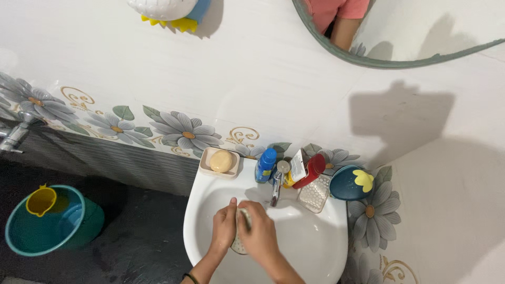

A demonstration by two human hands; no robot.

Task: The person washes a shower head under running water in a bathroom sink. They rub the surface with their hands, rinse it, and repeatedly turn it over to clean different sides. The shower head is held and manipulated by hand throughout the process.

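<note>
Gripping a pale oval perforated soap tray (241, 231) between my left hand (224, 227) and right hand (260, 234), fingers curled around it, above the white ceramic basin (310, 247).

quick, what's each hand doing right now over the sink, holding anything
Left hand: closed around the pale scrub pad, over the white sink.
Right hand: closed over the same scrub pad from the other side.
</note>
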